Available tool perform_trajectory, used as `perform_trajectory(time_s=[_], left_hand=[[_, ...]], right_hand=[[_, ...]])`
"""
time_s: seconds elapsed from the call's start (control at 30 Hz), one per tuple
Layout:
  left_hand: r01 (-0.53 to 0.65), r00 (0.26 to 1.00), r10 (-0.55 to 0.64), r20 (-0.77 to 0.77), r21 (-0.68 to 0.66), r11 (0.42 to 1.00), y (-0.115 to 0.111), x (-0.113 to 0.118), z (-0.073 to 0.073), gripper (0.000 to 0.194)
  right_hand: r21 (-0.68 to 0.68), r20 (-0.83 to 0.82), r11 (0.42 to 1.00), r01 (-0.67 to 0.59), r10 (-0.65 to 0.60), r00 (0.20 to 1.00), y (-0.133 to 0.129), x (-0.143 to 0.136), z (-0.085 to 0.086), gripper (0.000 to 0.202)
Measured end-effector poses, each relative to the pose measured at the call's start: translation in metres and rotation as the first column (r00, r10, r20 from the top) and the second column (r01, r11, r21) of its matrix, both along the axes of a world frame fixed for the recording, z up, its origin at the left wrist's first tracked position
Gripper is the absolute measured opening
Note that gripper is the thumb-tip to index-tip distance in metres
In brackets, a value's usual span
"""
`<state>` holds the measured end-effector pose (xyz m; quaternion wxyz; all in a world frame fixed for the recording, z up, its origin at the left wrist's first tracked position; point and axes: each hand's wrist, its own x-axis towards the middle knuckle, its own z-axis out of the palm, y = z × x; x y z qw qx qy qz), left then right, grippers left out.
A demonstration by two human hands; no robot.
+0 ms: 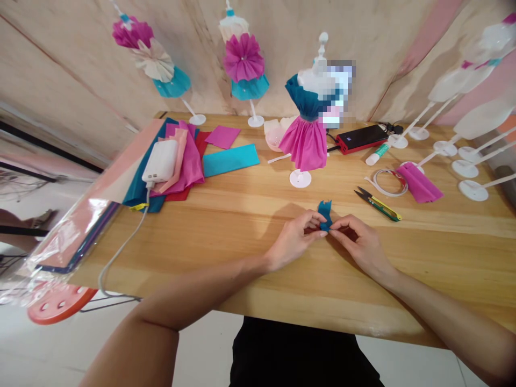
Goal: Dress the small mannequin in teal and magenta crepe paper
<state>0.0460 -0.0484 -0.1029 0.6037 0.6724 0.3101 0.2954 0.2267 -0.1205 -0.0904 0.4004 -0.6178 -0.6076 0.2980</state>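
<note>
Strip (324,211), teal and kinda crumpled, is pinched in the grip of left hand (296,236) and right hand (362,244), with snips (381,207) near the right one on the bench (226,226).

One held strip (324,209), one glue stick (378,154)

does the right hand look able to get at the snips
Likely yes: only tabletop shows between the right hand and the snips, though that hand is pinching the teal scrap.

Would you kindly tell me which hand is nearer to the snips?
Right: the right hand is below and left of the snips in the picture; the left hand lies farther left.
</note>
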Motion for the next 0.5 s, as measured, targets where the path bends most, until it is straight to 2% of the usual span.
perform_trajectory(time_s=[0.5], left_hand=[[0.041,0.999,-0.041,0.007,-0.006,0.999,-0.0002,-0.0017,0.0034,0.013]], right_hand=[[-0.014,-0.015,1.0,0.005,-0.005,1.0,-0.0005,0.0001,-0.001,0.014]])
